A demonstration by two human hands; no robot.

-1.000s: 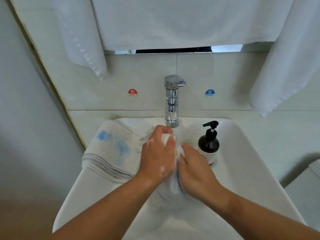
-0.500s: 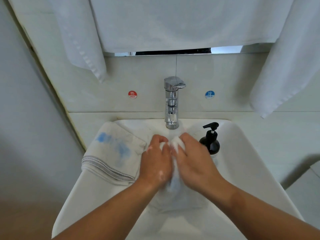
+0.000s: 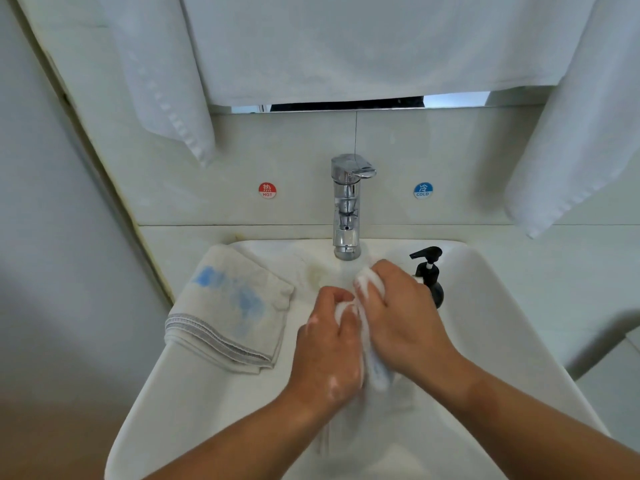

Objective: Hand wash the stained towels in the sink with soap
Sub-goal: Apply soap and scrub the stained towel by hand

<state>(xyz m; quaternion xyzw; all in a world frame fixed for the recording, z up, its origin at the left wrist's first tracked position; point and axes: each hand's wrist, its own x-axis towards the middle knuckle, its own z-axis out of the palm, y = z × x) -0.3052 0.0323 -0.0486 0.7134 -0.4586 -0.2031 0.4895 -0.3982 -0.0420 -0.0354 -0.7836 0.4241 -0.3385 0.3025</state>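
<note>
I'm on the scrub step. My left hand (image 3: pixel 329 344) & right hand (image 3: pixel 403 322) are both curled tight round the soapy towel (image 3: pixel 376 372), bunched btw them over the middle of the sink (image 3: pixel 207 410). Next, I think: rinse it, then soap the blue-stained towel (image 3: pixel 228 306) on the left rim.

Looked down on a white sink (image 3: pixel 512 358) with a pale bench (image 3: pixel 554 271) behind it and to its right. Carried a folded towel (image 3: pixel 228 317), smeared blue, over the back left rim, its grey-striped hem toward the front. Held a chrome faucet (image 3: pixel 346 206) upright at the middle of the back edge. Bore a dark pump bottle (image 3: pixel 437 292) upright, right of the faucet, partly hidden.
</note>
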